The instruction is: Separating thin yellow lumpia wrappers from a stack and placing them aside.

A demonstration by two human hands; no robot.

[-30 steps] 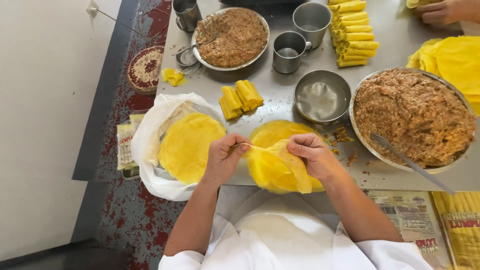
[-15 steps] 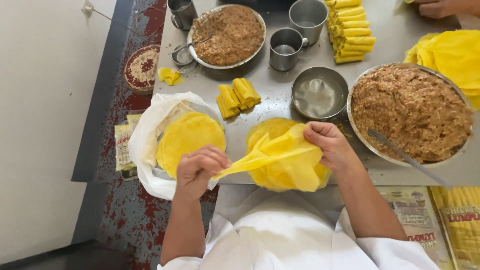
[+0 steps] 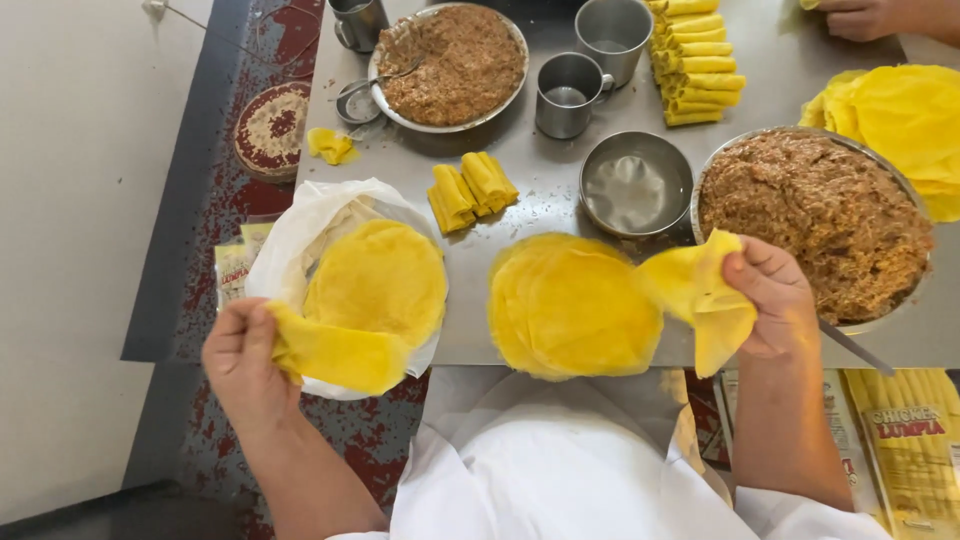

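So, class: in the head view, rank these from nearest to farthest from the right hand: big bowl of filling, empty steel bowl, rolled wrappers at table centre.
From the right hand:
1. Big bowl of filling, beside it.
2. Empty steel bowl, up-left.
3. Rolled wrappers, farther left.

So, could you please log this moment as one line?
left hand: holds wrapper | right hand: holds wrapper | stack between | filling bowl right

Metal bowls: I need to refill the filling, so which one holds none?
The small steel bowl in the middle; both larger bowls are heaped with brown filling.
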